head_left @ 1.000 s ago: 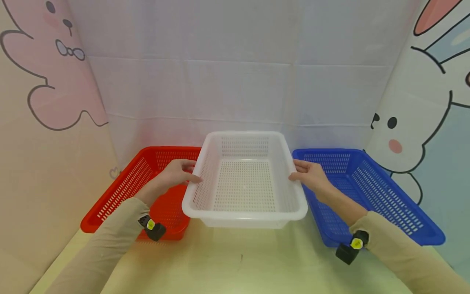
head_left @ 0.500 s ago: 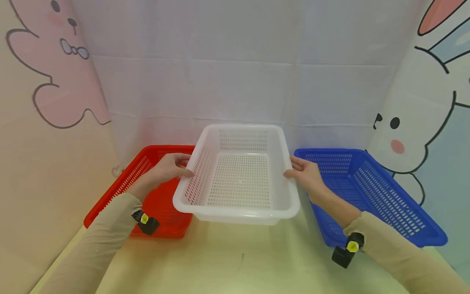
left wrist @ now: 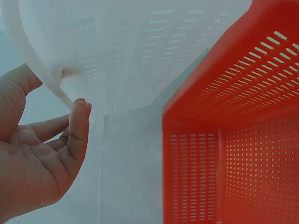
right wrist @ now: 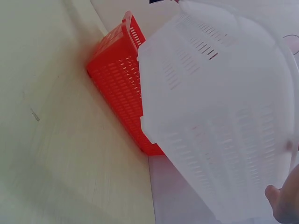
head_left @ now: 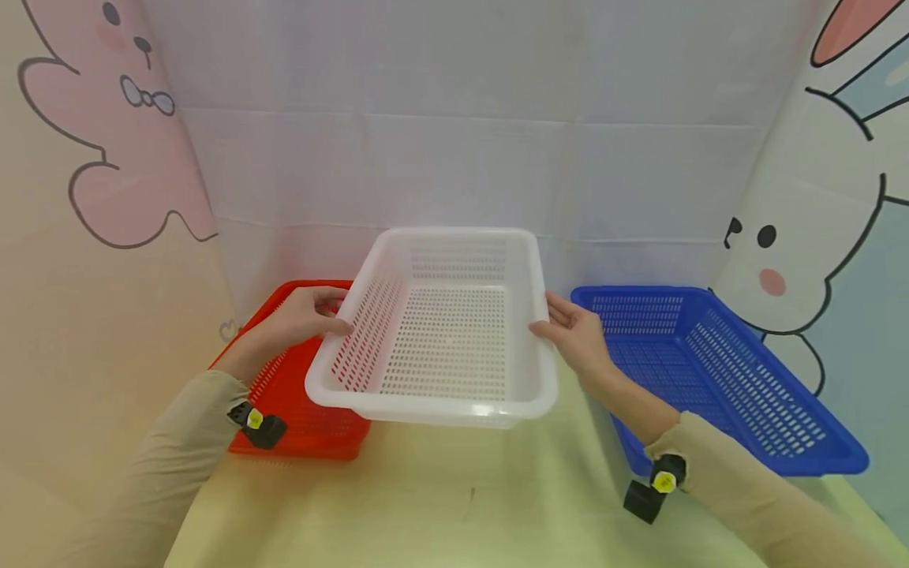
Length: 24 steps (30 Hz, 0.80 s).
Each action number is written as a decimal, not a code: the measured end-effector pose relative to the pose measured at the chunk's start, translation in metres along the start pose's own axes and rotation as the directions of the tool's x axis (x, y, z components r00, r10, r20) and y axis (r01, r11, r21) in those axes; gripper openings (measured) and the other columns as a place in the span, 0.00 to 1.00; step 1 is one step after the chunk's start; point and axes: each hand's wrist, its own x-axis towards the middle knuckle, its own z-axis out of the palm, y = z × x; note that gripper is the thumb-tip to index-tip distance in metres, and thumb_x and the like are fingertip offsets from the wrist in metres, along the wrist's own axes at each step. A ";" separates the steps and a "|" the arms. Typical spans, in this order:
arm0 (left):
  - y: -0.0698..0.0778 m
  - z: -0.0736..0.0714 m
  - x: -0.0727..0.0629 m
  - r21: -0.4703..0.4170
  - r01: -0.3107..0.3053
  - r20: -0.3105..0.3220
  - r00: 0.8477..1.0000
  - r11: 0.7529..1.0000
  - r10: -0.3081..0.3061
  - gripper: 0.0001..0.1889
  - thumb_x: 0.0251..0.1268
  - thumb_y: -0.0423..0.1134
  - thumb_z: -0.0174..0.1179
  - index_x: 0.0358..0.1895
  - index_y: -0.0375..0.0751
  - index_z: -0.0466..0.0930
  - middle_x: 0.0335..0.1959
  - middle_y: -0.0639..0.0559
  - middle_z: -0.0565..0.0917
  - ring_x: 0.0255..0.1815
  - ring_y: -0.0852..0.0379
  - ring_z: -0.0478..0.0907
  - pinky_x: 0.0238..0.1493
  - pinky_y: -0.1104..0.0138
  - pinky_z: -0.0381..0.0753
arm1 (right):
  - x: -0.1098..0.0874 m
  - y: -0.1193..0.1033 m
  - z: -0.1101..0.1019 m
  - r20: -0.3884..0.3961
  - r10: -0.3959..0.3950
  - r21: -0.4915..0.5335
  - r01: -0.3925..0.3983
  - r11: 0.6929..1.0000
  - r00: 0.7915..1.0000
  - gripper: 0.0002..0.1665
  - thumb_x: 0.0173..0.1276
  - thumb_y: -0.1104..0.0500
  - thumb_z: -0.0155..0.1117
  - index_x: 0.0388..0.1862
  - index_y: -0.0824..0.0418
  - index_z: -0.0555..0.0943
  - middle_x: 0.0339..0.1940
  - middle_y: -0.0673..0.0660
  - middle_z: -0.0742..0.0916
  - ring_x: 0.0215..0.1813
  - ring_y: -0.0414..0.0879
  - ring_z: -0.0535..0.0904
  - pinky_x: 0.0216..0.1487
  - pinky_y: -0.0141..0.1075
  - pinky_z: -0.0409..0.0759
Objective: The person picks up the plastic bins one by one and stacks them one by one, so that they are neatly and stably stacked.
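Held up off the table, a white plastic basket [head_left: 447,409] with slotted walls hangs between both hands. My left hand [head_left: 304,317] grips its left rim, thumb on top and fingers curled beneath the edge, as the left wrist view also shows. Its right rim is pinched by my right hand [head_left: 574,335], thumb over the lip. Only part of that hand [right wrist: 286,198] shows in the right wrist view. Behind and below the left hand stands a red basket [head_left: 305,426], partly covered by the white one. To the right of the right hand stands a blue basket [head_left: 710,371].
A pale yellow table [head_left: 426,505] carries the red and blue baskets. White cloth [head_left: 461,173] hangs behind it. Side curtains bear a pink animal drawing [head_left: 135,181] and a white rabbit [head_left: 788,237].
Both hands have carried the white basket to the left and slightly up, so it covers more of the red basket. The red and blue baskets have stayed on the table.
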 end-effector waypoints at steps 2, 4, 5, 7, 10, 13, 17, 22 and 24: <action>0.001 -0.003 -0.001 0.020 -0.013 -0.012 1.000 1.000 0.014 0.28 0.53 0.36 0.62 0.59 0.32 0.67 0.44 0.38 0.77 0.34 0.52 0.78 0.34 0.64 0.81 | 0.001 -0.001 0.002 0.001 -0.010 0.010 0.010 1.000 1.000 0.37 0.59 0.68 0.58 0.67 0.67 0.58 0.65 0.64 0.68 0.65 0.51 0.65 0.61 0.38 0.66; 0.003 -0.007 -0.001 0.027 -0.031 -0.023 0.999 0.999 0.031 0.28 0.53 0.35 0.61 0.59 0.30 0.67 0.44 0.37 0.77 0.35 0.51 0.77 0.35 0.66 0.80 | 0.002 -0.003 0.004 0.004 -0.024 0.020 0.023 1.000 1.000 0.37 0.59 0.67 0.58 0.67 0.67 0.58 0.65 0.63 0.68 0.65 0.50 0.65 0.61 0.37 0.67; 0.005 -0.009 -0.002 0.031 -0.037 -0.027 0.999 0.999 0.038 0.28 0.53 0.35 0.60 0.59 0.30 0.67 0.45 0.37 0.77 0.36 0.51 0.76 0.35 0.67 0.80 | 0.002 -0.004 0.005 0.004 -0.032 0.024 0.032 0.999 0.999 0.37 0.59 0.67 0.59 0.67 0.66 0.58 0.65 0.63 0.68 0.65 0.50 0.65 0.60 0.37 0.67; 0.006 -0.013 -0.002 0.037 -0.056 -0.036 0.998 0.998 0.057 0.28 0.53 0.34 0.60 0.59 0.29 0.67 0.45 0.36 0.77 0.37 0.52 0.76 0.35 0.70 0.79 | 0.003 -0.006 0.007 0.006 -0.049 0.036 0.049 0.998 0.999 0.38 0.59 0.67 0.59 0.67 0.67 0.58 0.65 0.63 0.68 0.65 0.50 0.65 0.60 0.36 0.67; 0.007 -0.021 -0.002 0.021 -0.065 -0.039 0.997 0.998 0.066 0.28 0.53 0.33 0.60 0.59 0.28 0.66 0.46 0.34 0.76 0.36 0.55 0.76 0.34 0.72 0.78 | 0.005 -0.007 0.012 0.014 -0.076 0.058 0.075 0.996 0.997 0.38 0.59 0.67 0.60 0.67 0.68 0.58 0.64 0.64 0.68 0.65 0.50 0.65 0.58 0.34 0.68; 0.006 -0.030 -0.004 0.007 -0.059 -0.038 0.998 0.998 0.059 0.29 0.53 0.32 0.60 0.60 0.27 0.65 0.47 0.32 0.75 0.35 0.59 0.76 0.34 0.72 0.78 | 0.005 -0.007 0.017 0.029 -0.108 0.068 0.106 0.992 0.994 0.38 0.59 0.67 0.61 0.67 0.69 0.58 0.64 0.64 0.68 0.65 0.49 0.65 0.57 0.32 0.69; 0.003 -0.041 -0.008 0.023 -0.033 -0.029 0.999 0.999 0.034 0.29 0.54 0.33 0.60 0.61 0.29 0.64 0.50 0.32 0.74 0.37 0.57 0.76 0.35 0.71 0.78 | 0.004 -0.005 0.027 0.043 -0.160 0.078 0.156 0.985 0.986 0.38 0.58 0.67 0.62 0.66 0.70 0.59 0.65 0.64 0.68 0.65 0.49 0.65 0.56 0.31 0.69; -0.004 -0.052 -0.013 0.069 0.006 -0.035 0.999 0.998 -0.003 0.30 0.56 0.36 0.59 0.63 0.32 0.62 0.52 0.35 0.73 0.44 0.48 0.73 0.37 0.71 0.78 | 0.005 -0.004 0.041 0.053 -0.217 0.132 0.208 0.969 0.975 0.39 0.57 0.69 0.63 0.66 0.71 0.58 0.65 0.65 0.67 0.65 0.50 0.65 0.56 0.32 0.69; -0.007 -0.057 -0.014 0.093 0.024 -0.046 0.999 0.995 -0.020 0.31 0.57 0.37 0.60 0.63 0.33 0.61 0.53 0.35 0.73 0.47 0.45 0.72 0.39 0.72 0.76 | 0.005 -0.005 0.047 0.052 -0.223 0.144 0.214 0.966 0.973 0.39 0.56 0.69 0.63 0.66 0.71 0.58 0.65 0.64 0.67 0.65 0.50 0.65 0.56 0.32 0.69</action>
